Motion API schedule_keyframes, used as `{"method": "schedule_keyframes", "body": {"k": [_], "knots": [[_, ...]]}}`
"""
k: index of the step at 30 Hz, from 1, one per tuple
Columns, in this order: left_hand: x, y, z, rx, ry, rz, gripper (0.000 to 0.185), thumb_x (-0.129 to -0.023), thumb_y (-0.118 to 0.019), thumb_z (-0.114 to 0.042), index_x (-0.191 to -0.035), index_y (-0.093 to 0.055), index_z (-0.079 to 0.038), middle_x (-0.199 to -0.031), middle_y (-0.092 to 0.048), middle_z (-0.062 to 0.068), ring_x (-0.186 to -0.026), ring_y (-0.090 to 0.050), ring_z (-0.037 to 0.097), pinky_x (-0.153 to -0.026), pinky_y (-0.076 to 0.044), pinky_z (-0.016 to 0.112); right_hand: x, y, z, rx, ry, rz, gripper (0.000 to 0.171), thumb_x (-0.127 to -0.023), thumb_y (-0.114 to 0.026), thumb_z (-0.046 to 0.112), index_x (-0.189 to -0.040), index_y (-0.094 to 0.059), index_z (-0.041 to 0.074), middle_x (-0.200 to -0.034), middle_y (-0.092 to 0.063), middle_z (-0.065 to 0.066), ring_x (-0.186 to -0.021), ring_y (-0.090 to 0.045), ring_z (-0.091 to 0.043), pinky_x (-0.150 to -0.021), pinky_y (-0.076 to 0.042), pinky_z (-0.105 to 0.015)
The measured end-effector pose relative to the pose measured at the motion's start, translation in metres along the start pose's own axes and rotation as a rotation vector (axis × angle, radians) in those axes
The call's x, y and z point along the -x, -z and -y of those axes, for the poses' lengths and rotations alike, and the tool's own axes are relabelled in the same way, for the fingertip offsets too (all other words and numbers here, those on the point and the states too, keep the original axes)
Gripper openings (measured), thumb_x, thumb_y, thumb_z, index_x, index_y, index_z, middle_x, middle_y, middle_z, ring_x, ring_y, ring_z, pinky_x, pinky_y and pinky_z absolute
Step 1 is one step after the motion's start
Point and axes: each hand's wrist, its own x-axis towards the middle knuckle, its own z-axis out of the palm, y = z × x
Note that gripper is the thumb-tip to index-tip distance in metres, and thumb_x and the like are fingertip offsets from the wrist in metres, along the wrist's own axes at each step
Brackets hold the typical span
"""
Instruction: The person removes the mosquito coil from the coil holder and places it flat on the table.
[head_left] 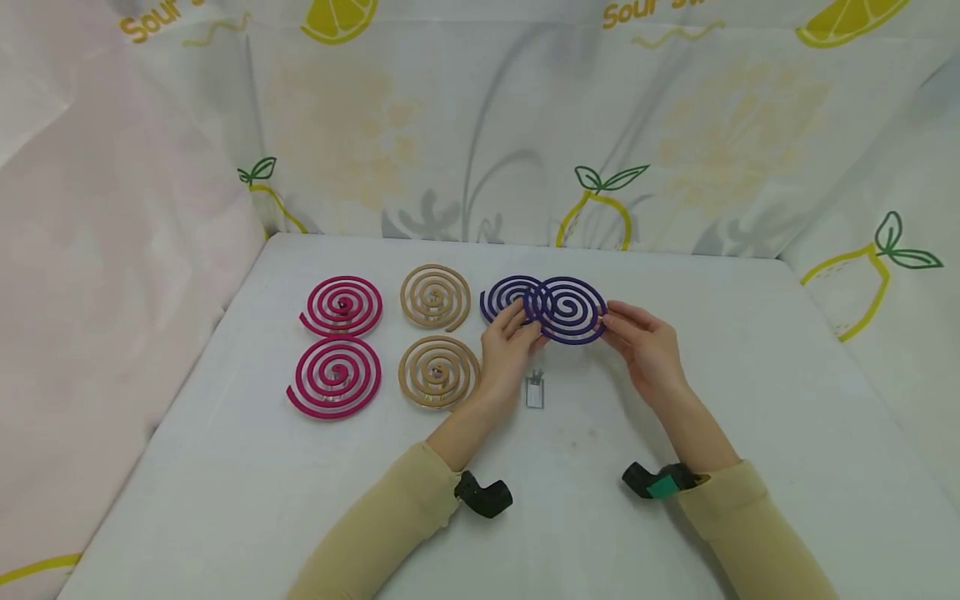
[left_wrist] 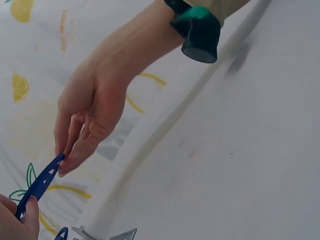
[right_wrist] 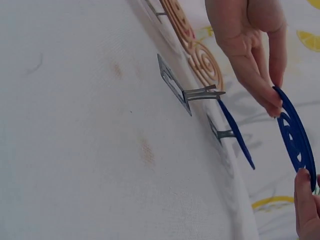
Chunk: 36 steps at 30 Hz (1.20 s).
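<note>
A purple spiral coil (head_left: 570, 310) hangs just above the table between both hands. My left hand (head_left: 525, 327) pinches its left edge and my right hand (head_left: 611, 321) pinches its right edge. The coil overlaps a second purple coil (head_left: 504, 297) that sits behind it on a small stand. In the right wrist view the held coil (right_wrist: 296, 135) is edge-on, with the left hand's fingertips (right_wrist: 272, 102) on its rim. The left wrist view shows the right hand's fingers (left_wrist: 67, 160) on the coil's rim (left_wrist: 40, 184). A bare metal stand (head_left: 534, 392) lies on the table below the held coil.
Two pink coils (head_left: 343, 305) (head_left: 334, 377) and two tan coils (head_left: 435, 296) (head_left: 438, 372) stand in two rows at the left on the white table (head_left: 750, 400). Lemon-print cloth walls (head_left: 480, 125) close off the back and sides.
</note>
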Motion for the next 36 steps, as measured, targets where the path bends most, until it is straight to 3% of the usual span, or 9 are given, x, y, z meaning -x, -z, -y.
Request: {"method": "schedule_keyframes", "body": {"k": [5,14,21,30,36], "knots": [[-0.007,-0.01,0.002,0.063,-0.02,-0.05,0.051,-0.096,-0.055,0.01,-0.145,-0.045,0.004,-0.141,-0.054,0.024,-0.11,-0.062,0.022,-0.092,-0.058,0.029,-0.008,0.0,0.001,-0.003,0.015,-0.032,0.018,-0.093,-0.063,-0.008,-0.108,-0.068,0.0,-0.096,-0.074,-0.004,-0.086,-0.072,-0.013,-0.086,-0.059,-0.025],[-0.017,-0.024,0.006,0.149,-0.026,-0.109,0.049,-0.094,-0.058,0.009,-0.142,-0.05,0.003,-0.137,-0.057,0.023,-0.109,-0.064,0.022,-0.091,-0.058,0.028,-0.021,-0.001,0.004,-0.111,0.067,-0.071,0.02,-0.091,-0.061,-0.013,-0.097,-0.072,0.002,-0.091,-0.073,-0.006,-0.081,-0.072,-0.014,-0.082,-0.06,-0.027],[-0.026,-0.034,0.011,0.187,-0.037,-0.155,0.046,-0.093,-0.059,0.01,-0.139,-0.054,0.004,-0.135,-0.059,0.023,-0.113,-0.065,0.024,-0.09,-0.059,0.028,-0.03,-0.002,0.006,-0.108,0.072,-0.157,0.021,-0.09,-0.063,-0.013,-0.092,-0.073,0.005,-0.094,-0.069,-0.007,-0.081,-0.071,-0.014,-0.082,-0.06,-0.026],[-0.038,-0.052,0.017,0.23,-0.045,-0.202,0.045,-0.092,-0.06,0.011,-0.135,-0.057,0.003,-0.13,-0.062,0.02,-0.105,-0.065,0.019,-0.089,-0.059,0.028,-0.048,-0.001,0.011,-0.143,0.095,-0.238,0.02,-0.087,-0.064,-0.015,-0.099,-0.07,0.0,-0.1,-0.066,-0.011,-0.081,-0.071,-0.015,-0.078,-0.061,-0.026],[-0.045,-0.066,0.019,0.215,-0.119,-0.234,0.042,-0.092,-0.061,0.009,-0.133,-0.058,0.005,-0.128,-0.064,0.02,-0.096,-0.064,0.014,-0.089,-0.059,0.029,-0.058,-0.001,0.016,-0.179,0.112,-0.29,0.021,-0.086,-0.066,-0.015,-0.094,-0.072,0.003,-0.098,-0.065,-0.011,-0.08,-0.07,-0.016,-0.075,-0.061,-0.025]]}}
